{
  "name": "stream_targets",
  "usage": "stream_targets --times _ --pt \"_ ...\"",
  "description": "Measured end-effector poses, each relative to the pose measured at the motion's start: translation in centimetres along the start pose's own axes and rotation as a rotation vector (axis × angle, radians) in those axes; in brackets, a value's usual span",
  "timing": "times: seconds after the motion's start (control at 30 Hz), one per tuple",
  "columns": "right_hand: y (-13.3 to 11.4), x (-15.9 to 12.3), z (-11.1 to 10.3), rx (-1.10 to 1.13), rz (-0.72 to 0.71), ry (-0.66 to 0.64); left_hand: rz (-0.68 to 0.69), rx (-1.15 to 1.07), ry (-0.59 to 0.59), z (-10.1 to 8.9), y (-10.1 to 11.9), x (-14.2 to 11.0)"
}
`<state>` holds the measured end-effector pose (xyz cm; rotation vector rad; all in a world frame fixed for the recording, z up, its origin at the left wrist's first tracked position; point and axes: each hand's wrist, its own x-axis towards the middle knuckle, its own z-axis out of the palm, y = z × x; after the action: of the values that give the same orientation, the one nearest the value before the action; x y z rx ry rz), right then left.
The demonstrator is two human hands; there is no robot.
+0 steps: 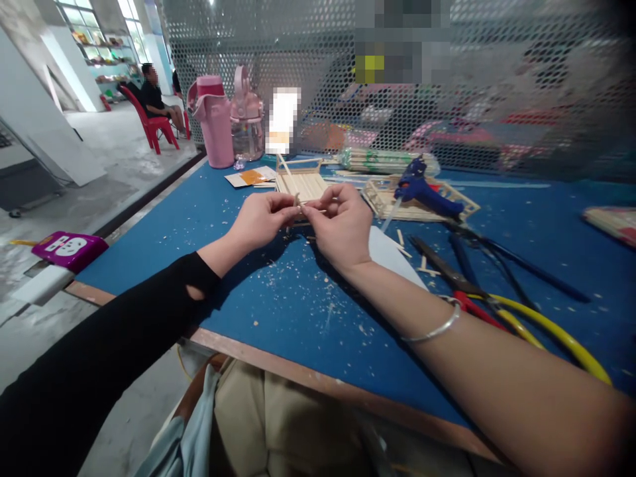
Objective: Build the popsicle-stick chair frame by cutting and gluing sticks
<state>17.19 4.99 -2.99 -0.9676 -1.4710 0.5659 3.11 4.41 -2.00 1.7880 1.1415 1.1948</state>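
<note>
Small pale wooden stick piece [298, 201]: held between both hands, above the blue tabletop surface [288, 305], just before a slatted pale-wood stick structure [301, 185].
Left hand [261, 217], black sleeve: grip pinching the piece, thumb against finger.
Right hand [342, 225], silver bracelet [442, 326] on the forearm: grip pinching the same piece from the other side.
Containers: clear plastic packet [387, 160], holding a bundle of pale wooden sticks; opaque pink flask [217, 129], contents hidden; transparent bottle with pink lid [247, 136], contents uncertain.
Railed pale-wood tray [385, 204]: blue glue gun [420, 189] lying across it.
Markings: green print on the packet, illegible; orange-and-white card [252, 176] left of the structure, print too small to read.
Right of the right hand: red-and-yellow-handled cutting tool [479, 298].
</note>
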Motion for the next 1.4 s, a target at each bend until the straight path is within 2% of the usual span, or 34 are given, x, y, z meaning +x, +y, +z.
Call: stream_targets --times 0.13,0.3,0.57,0.83,1.03,1.4 --pt "-0.02 0.02 0.05 0.023 0.018 -0.005 0.043 0.117 0.05 0.06 -0.11 0.06" --pt "-0.32 -0.05 -0.28 0.073 0.052 -0.052 0.042 0.111 0.064 0.17 -0.12 -0.04" --pt "-0.61 0.26 -0.5 0.125 0.218 -0.105 0.017 0.105 0.051 0.14 0.4 -0.04" --pt "-0.31 0.25 -0.44 0.168 0.152 -0.134 0.033 0.111 0.057 0.14 0.31 -0.11" --pt "-0.29 0.37 -0.31 0.17 0.156 -0.109 0.022 0.075 0.041 0.16 0.14 -0.05" --pt "-0.18 0.43 -0.31 0.166 0.186 -0.113 0.053 0.217 0.086 0.28 0.78 -0.23"
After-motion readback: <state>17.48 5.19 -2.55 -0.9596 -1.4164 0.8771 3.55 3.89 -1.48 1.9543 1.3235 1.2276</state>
